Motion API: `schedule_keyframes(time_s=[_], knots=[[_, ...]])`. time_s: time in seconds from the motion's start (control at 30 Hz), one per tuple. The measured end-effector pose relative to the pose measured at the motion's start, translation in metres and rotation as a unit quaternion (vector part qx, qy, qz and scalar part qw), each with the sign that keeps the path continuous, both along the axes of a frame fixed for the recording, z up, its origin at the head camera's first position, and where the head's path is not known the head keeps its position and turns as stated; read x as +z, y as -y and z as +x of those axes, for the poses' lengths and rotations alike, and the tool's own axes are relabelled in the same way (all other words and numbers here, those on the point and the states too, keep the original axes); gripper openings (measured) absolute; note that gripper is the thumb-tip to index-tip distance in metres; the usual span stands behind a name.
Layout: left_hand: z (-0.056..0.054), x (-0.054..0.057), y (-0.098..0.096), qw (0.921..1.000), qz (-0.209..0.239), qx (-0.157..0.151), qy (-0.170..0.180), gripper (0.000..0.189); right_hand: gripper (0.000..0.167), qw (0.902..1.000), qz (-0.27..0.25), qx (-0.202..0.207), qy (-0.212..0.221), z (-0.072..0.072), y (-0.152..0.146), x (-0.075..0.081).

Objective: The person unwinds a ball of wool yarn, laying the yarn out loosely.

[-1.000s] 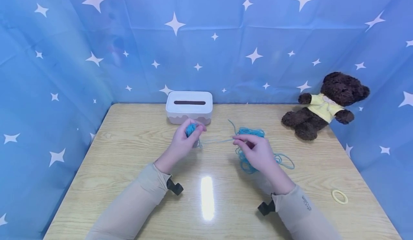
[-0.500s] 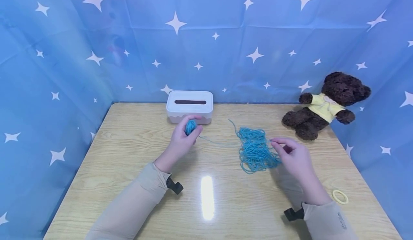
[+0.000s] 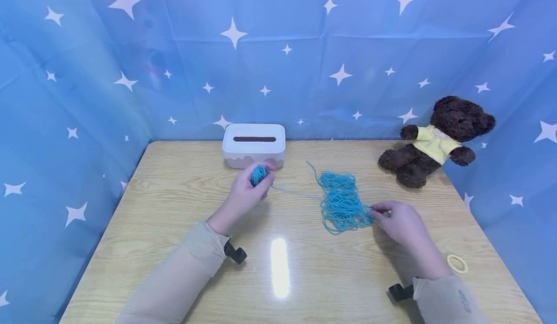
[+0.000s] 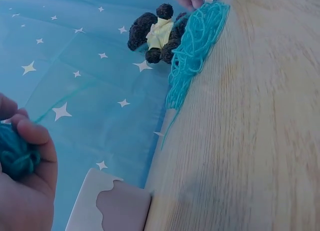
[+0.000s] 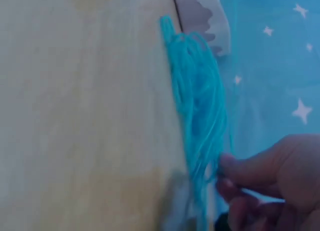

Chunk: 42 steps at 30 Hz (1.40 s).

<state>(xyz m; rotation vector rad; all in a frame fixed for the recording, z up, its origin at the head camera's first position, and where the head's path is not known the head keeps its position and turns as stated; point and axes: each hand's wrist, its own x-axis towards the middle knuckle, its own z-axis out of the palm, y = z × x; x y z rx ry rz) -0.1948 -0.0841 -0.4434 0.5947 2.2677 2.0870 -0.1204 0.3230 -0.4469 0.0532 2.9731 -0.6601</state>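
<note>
In the head view my left hand (image 3: 244, 194) grips a small ball of blue yarn (image 3: 259, 174) in front of the tissue box. A thin strand runs from this ball rightward to a flat, loose heap of the same yarn (image 3: 341, 200) on the table. At the heap's right edge, my right hand (image 3: 402, 225) pinches yarn between thumb and fingers. The left wrist view shows the wound ball (image 4: 17, 153) partly cut off, with fingers curled round it. In the right wrist view the thumb and index finger meet at the heap's loops (image 5: 197, 96); the picture is blurred there.
A white tissue box (image 3: 254, 146) with a dark slot stands at the table's back edge. A dark brown teddy bear (image 3: 435, 145) in a yellow top leans at the back right. On the right of the wooden table (image 3: 174, 169) lies a pale yellow ring (image 3: 457, 264).
My right hand has moved rightward from over the heap, then slightly down to its right edge. The left hand keeps the ball in nearly the same place; its fingers have closed in slightly.
</note>
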Motion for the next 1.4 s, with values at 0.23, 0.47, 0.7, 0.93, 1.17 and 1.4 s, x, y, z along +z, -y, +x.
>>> schedule_keyframes(time_s=[0.23,0.47,0.7,0.93,1.17,1.4], knots=[[0.002,-0.001,0.000,0.9996,-0.008,-0.025,0.001,0.026,0.039,0.9927,-0.020,0.050,-0.108,-0.008,0.056,0.022],[0.003,0.001,-0.001,0.9989,0.007,-0.046,0.004,0.037,0.043,0.9682,-0.172,0.146,-0.108,-0.025,0.134,0.016],[0.003,-0.001,0.000,0.9983,0.019,-0.054,0.014,0.054,0.037,0.9575,-0.229,0.162,-0.066,-0.037,0.188,0.009],[-0.001,-0.004,-0.001,0.9988,-0.027,-0.041,0.001,0.033,0.019,0.9528,-0.258,0.127,-0.097,-0.033,0.178,0.014],[-0.003,-0.006,-0.002,0.9981,-0.056,-0.014,-0.018,0.014,0.017,0.9518,-0.242,0.104,-0.157,-0.029,0.135,0.017],[-0.003,-0.005,-0.001,0.9962,-0.066,-0.003,-0.057,0.010,0.015,0.9591,-0.196,0.056,-0.196,-0.026,0.084,0.013]])
